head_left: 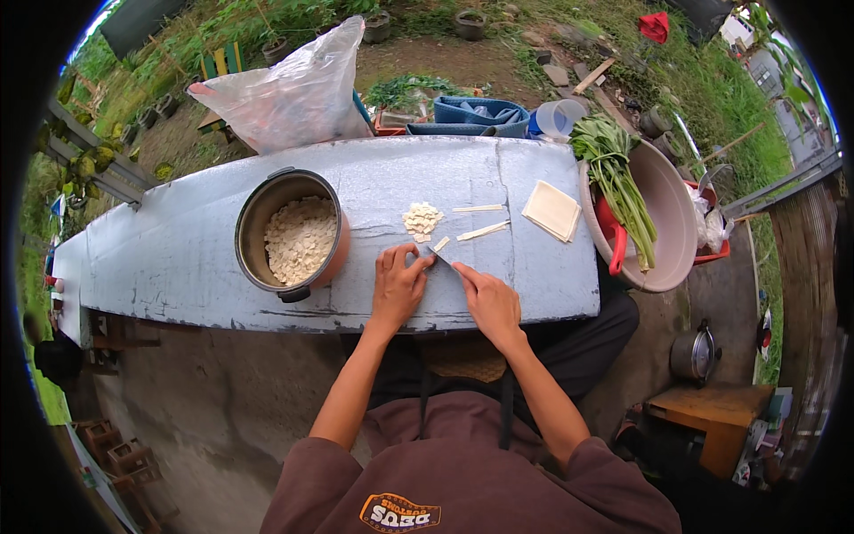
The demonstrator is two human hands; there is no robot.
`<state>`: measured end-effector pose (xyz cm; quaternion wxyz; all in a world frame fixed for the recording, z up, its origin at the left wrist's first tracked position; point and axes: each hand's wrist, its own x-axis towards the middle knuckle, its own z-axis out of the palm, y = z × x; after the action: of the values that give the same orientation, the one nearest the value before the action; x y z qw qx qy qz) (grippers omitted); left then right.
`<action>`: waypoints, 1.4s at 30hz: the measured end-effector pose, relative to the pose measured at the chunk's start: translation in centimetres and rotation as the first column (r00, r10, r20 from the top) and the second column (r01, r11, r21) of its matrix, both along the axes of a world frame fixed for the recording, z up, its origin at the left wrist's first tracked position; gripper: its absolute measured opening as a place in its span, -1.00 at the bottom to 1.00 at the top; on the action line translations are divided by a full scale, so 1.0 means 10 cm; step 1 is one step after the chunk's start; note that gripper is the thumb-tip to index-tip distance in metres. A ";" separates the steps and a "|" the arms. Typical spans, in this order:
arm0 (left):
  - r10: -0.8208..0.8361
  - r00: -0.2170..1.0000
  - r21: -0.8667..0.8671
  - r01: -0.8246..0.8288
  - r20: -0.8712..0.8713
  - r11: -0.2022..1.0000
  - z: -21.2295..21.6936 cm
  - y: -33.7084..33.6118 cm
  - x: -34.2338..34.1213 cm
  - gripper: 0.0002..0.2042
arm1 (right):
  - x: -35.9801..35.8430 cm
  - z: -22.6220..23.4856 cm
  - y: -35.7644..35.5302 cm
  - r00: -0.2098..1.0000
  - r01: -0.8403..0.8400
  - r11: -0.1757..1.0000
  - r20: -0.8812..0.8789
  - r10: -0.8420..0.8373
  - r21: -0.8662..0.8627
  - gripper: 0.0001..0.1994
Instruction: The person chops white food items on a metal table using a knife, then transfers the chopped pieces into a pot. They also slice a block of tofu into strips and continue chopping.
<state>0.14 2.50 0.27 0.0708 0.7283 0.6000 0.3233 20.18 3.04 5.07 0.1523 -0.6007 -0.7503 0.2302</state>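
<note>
My right hand (pixel 492 307) grips a small knife, its handle mostly hidden by the fingers, and the short blade (pixel 442 257) points left and away from me. My left hand (pixel 398 283) rests on the table with curled fingers, its fingertips close to the blade; what they press or hold is hidden. A short pale strip piece (pixel 442 243) lies just beyond the knife. Behind it sits a heap of small cream-coloured cut pieces (pixel 422 219). Two groups of thin pale strips, the far strips (pixel 479 208) and near strips (pixel 485 231), lie to the right, beside a stack of square pale sheets (pixel 551 211).
A deep pot (pixel 336 254) full of similar pieces stands left on the grey table (pixel 169 240). At the right edge, a large basin (pixel 676 227) holds leafy greens (pixel 627 169) and a red-handled item (pixel 617 247). A plastic bag (pixel 289 89) and blue container (pixel 480 114) stand behind.
</note>
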 end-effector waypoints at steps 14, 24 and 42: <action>0.007 1.000 0.001 -0.007 -0.021 1.000 -0.01 -0.11 -0.07 -0.71 | -0.10 -0.07 -0.03 1.000 -0.018 0.999 -0.016 0.018 0.035 -0.70; 0.003 1.000 -0.020 -0.003 -0.009 1.000 0.01 -0.16 -0.10 -0.73 | -0.16 -0.09 -0.06 0.997 -0.023 0.999 -0.069 0.026 0.042 -0.71; 0.027 0.999 0.032 -0.029 0.040 0.999 -0.03 -0.16 -0.13 -0.83 | -0.30 -0.07 -0.06 0.997 -0.013 0.998 -0.076 0.009 -0.058 -0.69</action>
<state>-1.11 0.89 -0.03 0.0663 0.7143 0.6033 0.3485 17.14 2.44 4.35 0.1617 -0.5917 -0.7403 0.2753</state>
